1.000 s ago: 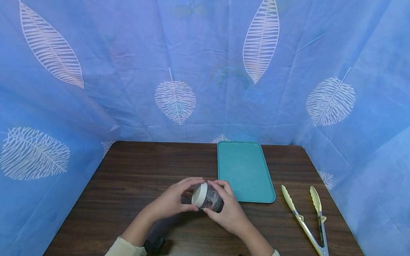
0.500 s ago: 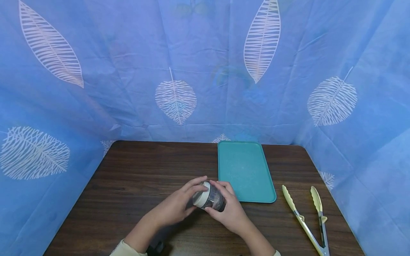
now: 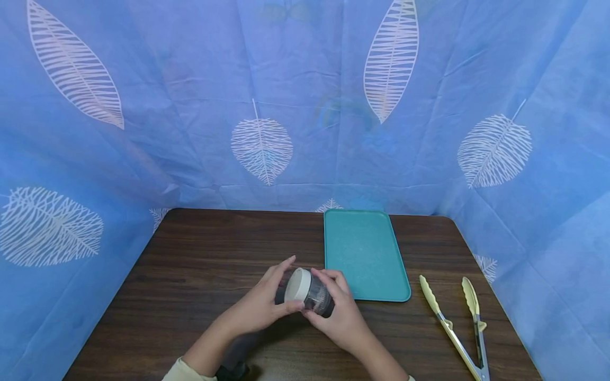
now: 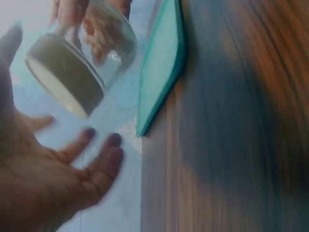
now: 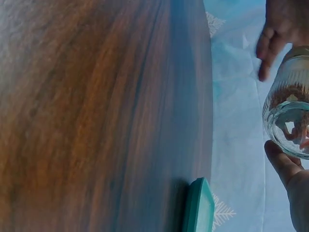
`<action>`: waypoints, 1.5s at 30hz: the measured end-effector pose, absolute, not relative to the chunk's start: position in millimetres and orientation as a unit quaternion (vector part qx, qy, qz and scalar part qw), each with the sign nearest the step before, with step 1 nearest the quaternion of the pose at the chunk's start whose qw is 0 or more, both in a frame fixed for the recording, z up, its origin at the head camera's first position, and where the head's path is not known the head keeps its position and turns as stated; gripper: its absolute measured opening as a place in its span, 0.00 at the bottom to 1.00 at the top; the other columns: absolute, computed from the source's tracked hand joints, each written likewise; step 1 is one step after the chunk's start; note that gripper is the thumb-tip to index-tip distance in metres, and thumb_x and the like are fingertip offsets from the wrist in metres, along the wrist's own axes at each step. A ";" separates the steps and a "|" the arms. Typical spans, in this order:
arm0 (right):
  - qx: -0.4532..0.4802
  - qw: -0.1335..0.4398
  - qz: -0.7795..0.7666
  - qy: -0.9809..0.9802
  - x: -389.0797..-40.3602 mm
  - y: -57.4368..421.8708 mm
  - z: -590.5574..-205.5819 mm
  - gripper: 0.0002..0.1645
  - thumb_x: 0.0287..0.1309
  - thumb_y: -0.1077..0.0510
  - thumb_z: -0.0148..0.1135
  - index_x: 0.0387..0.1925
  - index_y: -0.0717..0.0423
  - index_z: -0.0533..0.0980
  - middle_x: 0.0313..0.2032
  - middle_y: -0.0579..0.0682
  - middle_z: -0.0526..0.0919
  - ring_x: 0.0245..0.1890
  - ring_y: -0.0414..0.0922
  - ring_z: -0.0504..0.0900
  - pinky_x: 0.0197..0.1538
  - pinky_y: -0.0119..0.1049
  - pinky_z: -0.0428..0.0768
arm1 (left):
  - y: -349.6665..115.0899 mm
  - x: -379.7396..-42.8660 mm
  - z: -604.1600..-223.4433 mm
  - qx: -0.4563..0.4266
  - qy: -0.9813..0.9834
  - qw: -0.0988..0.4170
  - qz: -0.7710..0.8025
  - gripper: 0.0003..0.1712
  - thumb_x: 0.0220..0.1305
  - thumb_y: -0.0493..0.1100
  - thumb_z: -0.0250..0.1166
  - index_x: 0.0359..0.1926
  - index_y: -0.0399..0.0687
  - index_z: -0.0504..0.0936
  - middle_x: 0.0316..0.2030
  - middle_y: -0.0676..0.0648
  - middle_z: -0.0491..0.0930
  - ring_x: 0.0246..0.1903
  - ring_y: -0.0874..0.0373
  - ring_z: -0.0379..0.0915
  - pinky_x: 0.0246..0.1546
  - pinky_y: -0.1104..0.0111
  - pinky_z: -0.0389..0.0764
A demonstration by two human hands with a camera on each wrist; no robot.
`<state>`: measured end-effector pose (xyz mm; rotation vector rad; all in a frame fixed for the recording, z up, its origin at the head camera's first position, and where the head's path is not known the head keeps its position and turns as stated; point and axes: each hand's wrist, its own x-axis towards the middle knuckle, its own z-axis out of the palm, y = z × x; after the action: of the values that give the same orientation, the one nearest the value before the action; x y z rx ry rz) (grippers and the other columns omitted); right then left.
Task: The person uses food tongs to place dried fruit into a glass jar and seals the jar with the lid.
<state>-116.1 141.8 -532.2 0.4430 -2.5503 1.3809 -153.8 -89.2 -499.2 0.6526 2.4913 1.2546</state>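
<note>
A clear ribbed jar [image 3: 317,296] with a cream lid [image 3: 297,284] is held tilted above the table, its lid toward the left. My right hand [image 3: 345,317] grips the jar body, thumb on the near side and fingers on the far side. Beside the lid my left hand [image 3: 257,307] has its fingers spread; in the left wrist view that hand [image 4: 53,179] stands apart from the lid. Brownish contents show through the glass in the left wrist view, though what they are is unclear. The right wrist view catches the jar's base and part of its side.
Behind the right hand, a teal tray [image 3: 367,259] lies flat on the dark wooden table [image 3: 214,254]. Metal tongs [image 3: 450,334] with pale yellow tips lie spread at the right. A blue leaf-print cloth [image 3: 305,148] hangs behind the table.
The left hand's fingers covered the lid half a second ago; now they are spread off it. The right hand keeps its grip, and the jar has barely moved.
</note>
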 end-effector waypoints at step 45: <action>0.148 -0.026 0.591 -0.792 -112.3 149.4 -536.4 0.49 0.56 0.54 0.86 0.77 0.51 0.73 0.70 0.52 0.72 0.69 0.53 0.74 0.64 0.37 0.85 | -93.5 -148.7 -484.9 0.390 0.880 0.080 0.258 0.57 0.60 0.32 0.81 0.83 0.61 0.61 0.80 0.50 0.66 0.73 0.48 0.76 0.64 0.54 0.87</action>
<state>-112.3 149.4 -536.4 0.4717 -2.5320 1.8894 -148.7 -93.5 -484.9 1.1667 2.6329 0.7701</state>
